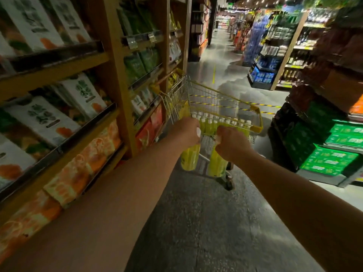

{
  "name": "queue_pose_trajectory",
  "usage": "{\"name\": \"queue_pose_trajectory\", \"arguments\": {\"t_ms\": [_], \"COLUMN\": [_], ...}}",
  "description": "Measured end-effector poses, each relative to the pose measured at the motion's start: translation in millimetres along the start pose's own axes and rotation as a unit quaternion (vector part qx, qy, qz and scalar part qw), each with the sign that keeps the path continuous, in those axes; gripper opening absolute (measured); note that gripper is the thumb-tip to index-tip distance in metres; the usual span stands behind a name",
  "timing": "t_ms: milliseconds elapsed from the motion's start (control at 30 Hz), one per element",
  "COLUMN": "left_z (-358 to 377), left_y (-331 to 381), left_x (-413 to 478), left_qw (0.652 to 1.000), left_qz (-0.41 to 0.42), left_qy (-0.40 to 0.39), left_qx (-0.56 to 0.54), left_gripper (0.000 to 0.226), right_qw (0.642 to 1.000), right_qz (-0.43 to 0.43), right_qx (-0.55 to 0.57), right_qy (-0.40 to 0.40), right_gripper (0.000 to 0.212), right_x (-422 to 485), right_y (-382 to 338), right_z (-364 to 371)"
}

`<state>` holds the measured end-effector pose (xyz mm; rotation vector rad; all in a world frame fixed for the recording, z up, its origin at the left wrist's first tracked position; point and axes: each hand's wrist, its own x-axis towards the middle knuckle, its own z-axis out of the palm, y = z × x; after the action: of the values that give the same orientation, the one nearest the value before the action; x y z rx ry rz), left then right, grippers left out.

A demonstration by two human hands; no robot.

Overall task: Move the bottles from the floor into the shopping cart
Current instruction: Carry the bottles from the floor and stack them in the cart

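Left hand: the left hand has its grip curled round the neck of the left bottle, with a white cap showing at the fingers.
Right hand: the right hand has its grip wrapped round the top of the right bottle; the cap is hidden.
Held bottles: both are yellow-green. They hang below the hands, off the floor, side by side and just in front of the cart's near end.
Shopping cart: the shopping cart is yellow-rimmed wire. It stands in the aisle beside the wooden shelves.
Bottles in cart: a row of white-capped bottles stands upright inside the basket.
Shelves: they carry juice cartons printed with oranges; the motion blur hides the lettering.
Far side: green boxes are stacked to the right of the cart.
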<state>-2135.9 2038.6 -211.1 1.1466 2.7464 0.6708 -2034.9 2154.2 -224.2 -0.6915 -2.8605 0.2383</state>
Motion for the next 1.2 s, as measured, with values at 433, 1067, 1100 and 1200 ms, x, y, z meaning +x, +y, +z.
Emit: {"name": "queue_pose_trajectory", "arguments": {"t_ms": [433, 1067, 1100, 1200], "left_z": [11.6, 132.3, 145.2, 184.9], "left_y": [-38.6, -124.6, -132.4, -159.2], "left_x": [341.9, 725.2, 739.7, 771.5], "left_qw": [0.997, 0.984, 0.983, 0.978], "left_qz": [0.056, -0.003, -0.011, -0.031], "left_qy": [-0.045, -0.152, -0.162, -0.191], "left_qx": [0.031, 0.095, 0.09, 0.073], "left_gripper": [0.046, 0.04, 0.037, 0.033], "right_qw": [0.997, 0.994, 0.992, 0.984], "right_qz": [0.07, -0.029, -0.031, -0.033], "right_qx": [0.017, -0.021, -0.017, -0.001], "right_qy": [0.04, -0.1, -0.118, -0.173], "right_gripper": [0.032, 0.027, 0.029, 0.037], "right_x": [310.7, 712.5, 728.2, 758.9], "right_y": [67.4, 188.2, 193.6, 202.1], "right_z": [40.6, 178.5, 193.2, 238.3]}}
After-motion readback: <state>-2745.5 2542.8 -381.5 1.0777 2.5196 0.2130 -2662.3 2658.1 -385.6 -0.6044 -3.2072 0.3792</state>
